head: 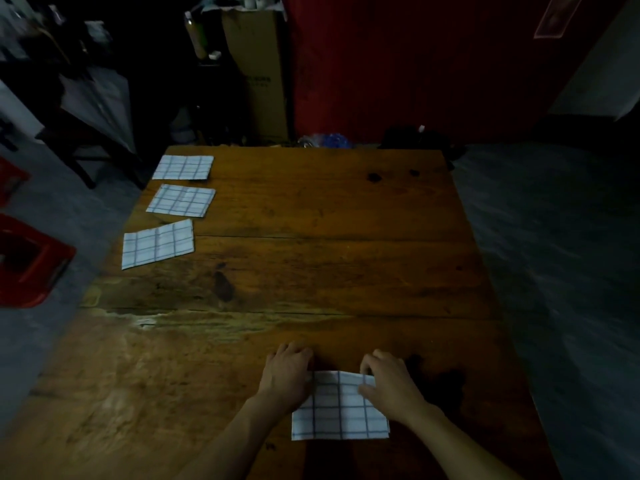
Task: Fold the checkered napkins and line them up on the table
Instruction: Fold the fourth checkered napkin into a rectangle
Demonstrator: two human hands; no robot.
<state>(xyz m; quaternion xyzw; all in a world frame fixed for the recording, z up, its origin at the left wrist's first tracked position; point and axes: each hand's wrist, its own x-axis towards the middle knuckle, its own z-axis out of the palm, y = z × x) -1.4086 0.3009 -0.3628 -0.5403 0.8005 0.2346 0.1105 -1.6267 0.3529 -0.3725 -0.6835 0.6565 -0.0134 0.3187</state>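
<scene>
The room was dim, its corners nearly black. Weak light fell on the wooden table [311, 271], leaving a pale sheen near its left edge. Edges bowed with wide-angle distortion, and everything looked soft and blurred.

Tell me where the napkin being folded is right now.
In the head view, the napkin lies at the near edge of the table, right of centre, between the left hand and right hand, which grip its far corners.

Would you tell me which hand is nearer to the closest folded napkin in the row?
Left. The left hand lies below-right of that folded napkin; the right hand is farther right.
</scene>
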